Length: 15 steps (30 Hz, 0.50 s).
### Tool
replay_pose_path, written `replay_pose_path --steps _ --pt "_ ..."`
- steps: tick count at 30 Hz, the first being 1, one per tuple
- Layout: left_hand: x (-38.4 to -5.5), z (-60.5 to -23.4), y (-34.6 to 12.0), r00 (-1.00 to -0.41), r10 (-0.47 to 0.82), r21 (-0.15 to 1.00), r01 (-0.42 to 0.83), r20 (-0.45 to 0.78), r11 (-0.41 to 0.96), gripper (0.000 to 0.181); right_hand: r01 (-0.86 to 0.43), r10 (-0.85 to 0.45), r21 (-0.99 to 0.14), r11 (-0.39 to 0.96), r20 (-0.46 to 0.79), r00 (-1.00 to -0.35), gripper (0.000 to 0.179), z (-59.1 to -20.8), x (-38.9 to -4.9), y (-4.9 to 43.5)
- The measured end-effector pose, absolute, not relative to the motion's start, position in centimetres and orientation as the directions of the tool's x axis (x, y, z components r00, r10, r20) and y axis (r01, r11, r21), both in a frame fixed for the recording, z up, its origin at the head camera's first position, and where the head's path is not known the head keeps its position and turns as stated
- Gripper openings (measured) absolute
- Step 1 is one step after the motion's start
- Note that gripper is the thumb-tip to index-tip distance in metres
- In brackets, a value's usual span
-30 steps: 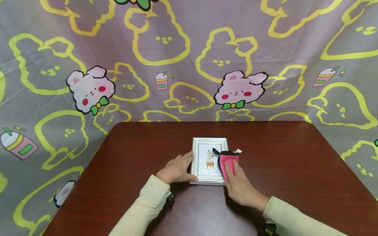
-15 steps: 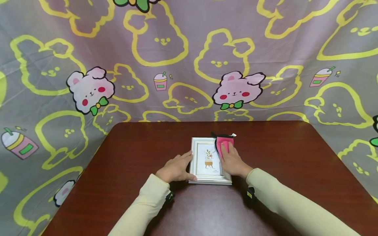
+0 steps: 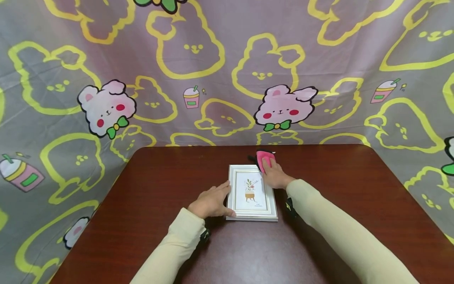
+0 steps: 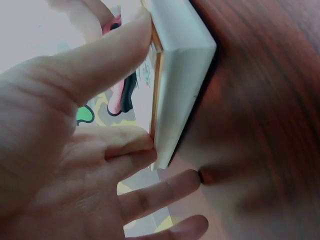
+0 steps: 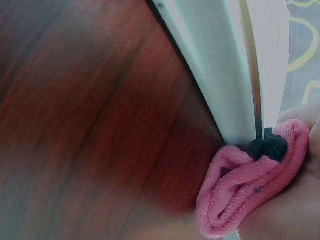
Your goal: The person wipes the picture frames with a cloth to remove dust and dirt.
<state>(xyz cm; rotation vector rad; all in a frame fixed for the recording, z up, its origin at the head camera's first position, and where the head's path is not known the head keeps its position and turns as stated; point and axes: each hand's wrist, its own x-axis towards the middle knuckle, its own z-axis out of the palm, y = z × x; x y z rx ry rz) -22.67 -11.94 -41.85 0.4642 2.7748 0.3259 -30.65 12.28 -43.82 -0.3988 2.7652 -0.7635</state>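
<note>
A white picture frame (image 3: 251,193) lies flat on the table, with a potted plant print in it. My left hand (image 3: 211,202) rests on its left side, fingertips and thumb touching the rim, fingers fairly straight. In the left wrist view, the thumb (image 4: 112,57) lies on the frame's edge and the lower fingers stick out past it. My right hand (image 3: 276,176) holds a pink cleaning cloth (image 3: 265,158) with black trim over the frame's far right corner. In the right wrist view, the cloth (image 5: 240,192) is folded and bunched around the frame's corner; most fingers are hidden.
The dark red-brown wooden table (image 3: 170,173) has rounded far corners. Behind it and at its sides hangs a curtain (image 3: 220,59) printed with cartoon bears and drink cups. Pale sleeves and dark wrist bands are on both arms.
My right hand has moved the cloth away from me along the frame's right side, from the middle up to the far corner. The left hand and the frame have hardly moved.
</note>
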Motion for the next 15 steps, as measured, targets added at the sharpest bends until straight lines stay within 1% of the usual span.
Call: replay_pose_path --steps 3,7,10,15 --pt "-22.7 -41.7 -11.8 -0.905 0.334 0.265 0.265 -0.263 0.927 0.092 -0.185 -0.314 -0.514 0.837 -0.176 -0.933 0.064 -43.8 -30.9 12.1" --pt "-22.7 -41.5 -11.7 -0.906 0.326 0.265 0.256 -0.269 0.93 0.092 -0.188 -0.314 -0.508 0.84 -0.173 -0.934 0.064 -44.0 -30.2 12.2" --pt "-22.6 -41.5 -11.6 -0.906 0.321 0.265 0.249 -0.277 0.932 0.092 -0.214 -0.327 -0.515 0.83 -0.139 -0.935 0.063 -44.2 -29.2 12.3" --pt "-22.7 -41.5 -11.7 -0.907 0.321 0.26 0.252 -0.272 0.932 0.092 -0.284 -0.349 -0.511 0.812 -0.034 -0.937 0.061 -44.8 -26.6 12.3"
